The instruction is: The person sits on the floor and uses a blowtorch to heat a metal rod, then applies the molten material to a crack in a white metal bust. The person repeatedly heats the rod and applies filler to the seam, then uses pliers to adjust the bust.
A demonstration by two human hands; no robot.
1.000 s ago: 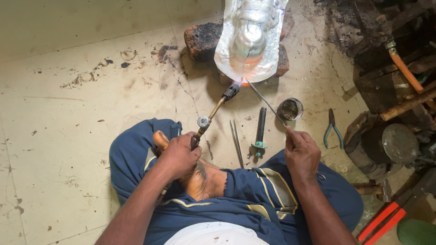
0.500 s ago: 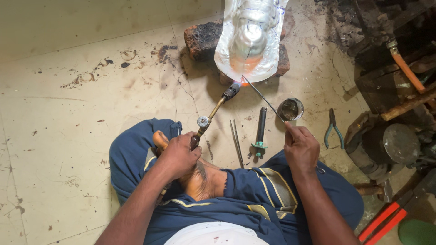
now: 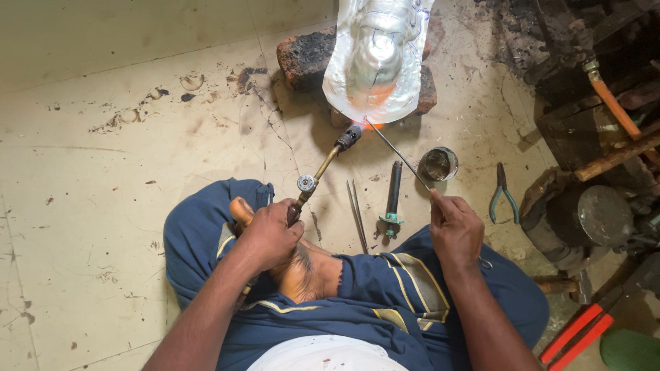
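Observation:
My left hand (image 3: 269,233) grips a brass gas torch (image 3: 322,168) whose nozzle points at the lower edge of a shiny embossed metal sheet (image 3: 375,55). The sheet glows orange where the flame meets it. It rests on dark bricks (image 3: 306,58). My right hand (image 3: 455,227) pinches a thin metal rod (image 3: 399,152), its tip touching the sheet at the glowing spot. I sit cross-legged on the floor in blue trousers, one bare foot showing between my hands.
On the floor between my hands lie tweezers (image 3: 357,214) and a dark tool with a green valve (image 3: 392,199). A small round metal cup (image 3: 439,163) and teal-handled pliers (image 3: 502,191) lie to the right. Dark metal clutter and red-handled tools (image 3: 574,333) crowd the right side.

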